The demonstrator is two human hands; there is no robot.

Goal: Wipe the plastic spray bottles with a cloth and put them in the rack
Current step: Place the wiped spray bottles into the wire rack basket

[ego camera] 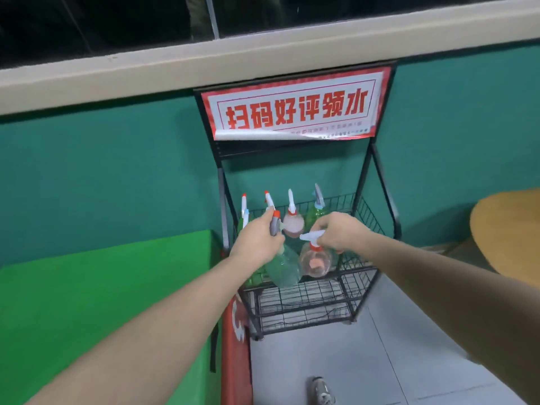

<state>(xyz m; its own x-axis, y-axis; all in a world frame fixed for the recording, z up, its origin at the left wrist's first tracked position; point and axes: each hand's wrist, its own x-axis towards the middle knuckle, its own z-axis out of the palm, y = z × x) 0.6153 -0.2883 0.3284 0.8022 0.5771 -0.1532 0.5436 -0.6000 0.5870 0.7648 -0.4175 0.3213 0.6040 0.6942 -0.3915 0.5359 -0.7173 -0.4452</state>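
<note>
Green wall behind black wire rack. Left hand grips grey trigger head of clear greenish bottle; right hand pinches white trigger of pinkish bottle. Both bottles over rack's front shelf. Four more bottles stand behind. Red sign above.

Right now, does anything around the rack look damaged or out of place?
Yes: the red-and-white sign at the top of the rack is peeling, its bottom edge curled up over the small print. The bottles look intact.
</note>
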